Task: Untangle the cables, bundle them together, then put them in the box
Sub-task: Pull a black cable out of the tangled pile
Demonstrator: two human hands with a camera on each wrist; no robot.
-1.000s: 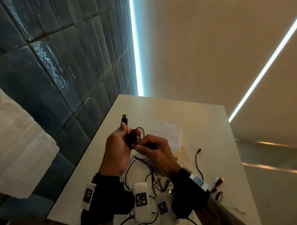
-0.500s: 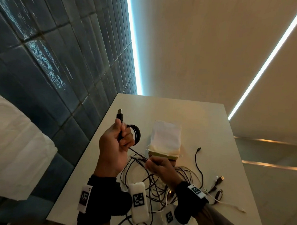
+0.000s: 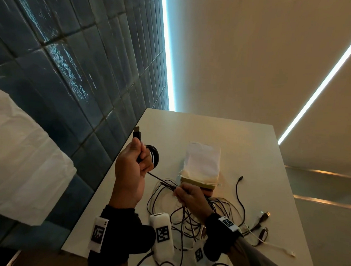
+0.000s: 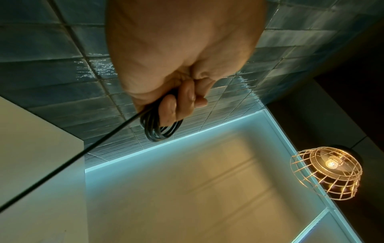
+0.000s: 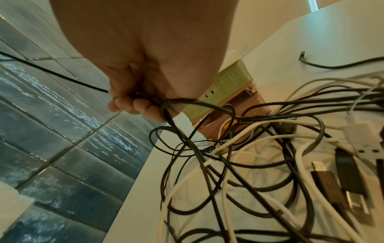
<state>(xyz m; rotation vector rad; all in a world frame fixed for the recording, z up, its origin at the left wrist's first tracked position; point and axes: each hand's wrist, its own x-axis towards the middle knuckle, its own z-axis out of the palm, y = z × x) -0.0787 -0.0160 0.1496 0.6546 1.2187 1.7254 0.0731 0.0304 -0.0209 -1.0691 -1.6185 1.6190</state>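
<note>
The person's left hand (image 3: 129, 171) is raised above the white table (image 3: 240, 139), its fingers (image 4: 178, 102) curled tight around a small coil of thin black cable (image 3: 153, 155); the cable's black USB plug (image 3: 137, 132) sticks up past the thumb. A taut strand runs from under those fingers down to the right hand (image 3: 190, 199), whose fingers (image 5: 133, 105) are clamped on that strand and on loops of the tangled heap of black and white cables (image 3: 187, 218) lying beneath them on the table. Just beyond the right fingertips stands a small green-and-brown box (image 5: 226, 92) with white cloth (image 3: 202, 161) over it.
</note>
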